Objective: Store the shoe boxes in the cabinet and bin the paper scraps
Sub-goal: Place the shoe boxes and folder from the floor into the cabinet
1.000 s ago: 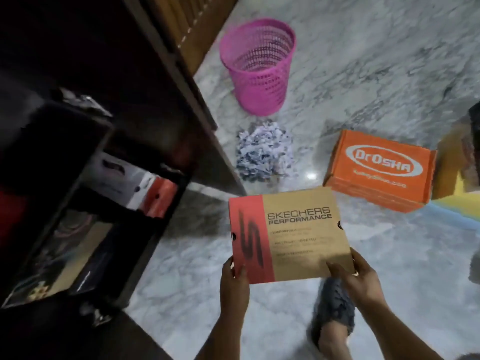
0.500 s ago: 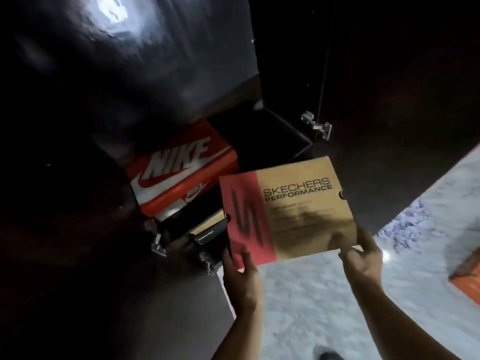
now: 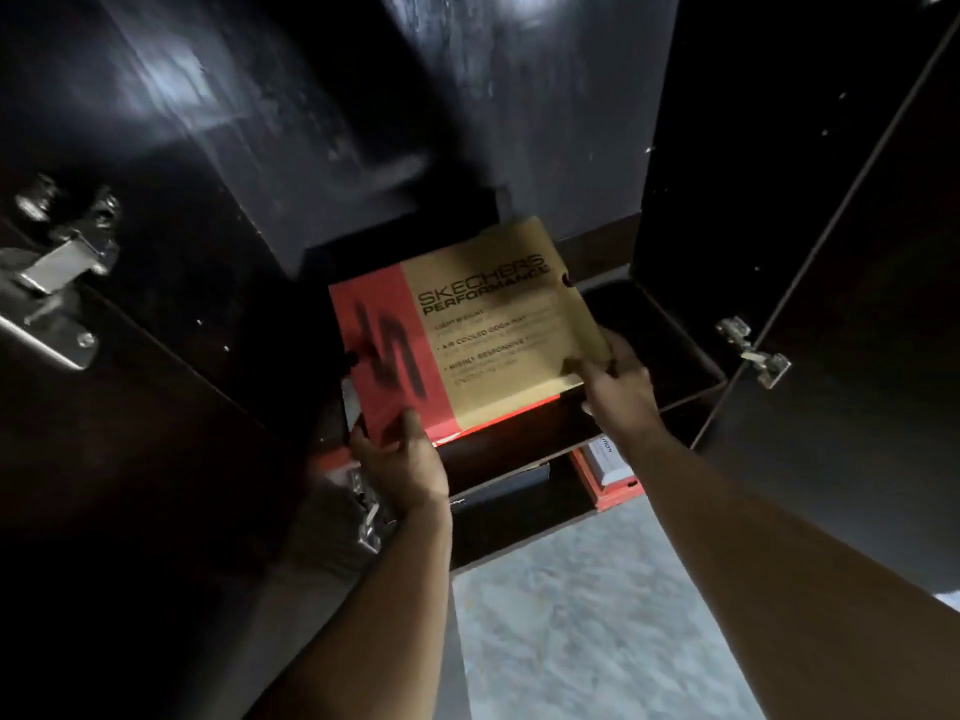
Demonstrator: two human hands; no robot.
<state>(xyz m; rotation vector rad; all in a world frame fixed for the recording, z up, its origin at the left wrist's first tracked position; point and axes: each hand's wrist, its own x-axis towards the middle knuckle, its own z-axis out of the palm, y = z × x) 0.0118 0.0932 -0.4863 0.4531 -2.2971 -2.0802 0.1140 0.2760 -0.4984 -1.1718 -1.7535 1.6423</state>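
Observation:
Both hands hold a tan and red Skechers shoe box (image 3: pixel 467 335) at the mouth of the dark cabinet (image 3: pixel 675 387), over an upper shelf. My left hand (image 3: pixel 400 454) grips its near left corner, and my right hand (image 3: pixel 618 381) grips its near right edge. A red edge of another box (image 3: pixel 498 423) shows just beneath it. On the shelf below, an orange and white box (image 3: pixel 605 470) and a dark box (image 3: pixel 498 485) lie side by side. The bin and the paper scraps are out of view.
Open dark cabinet doors stand at the left (image 3: pixel 130 356) and right (image 3: pixel 831 252), with metal hinges (image 3: pixel 753 350) on them. Grey marble floor (image 3: pixel 597 615) shows below between my arms.
My view swung from the floor, bin and scraps to the cabinet. The Skechers box has gone forward and up into the cabinet opening, over the red Nike box.

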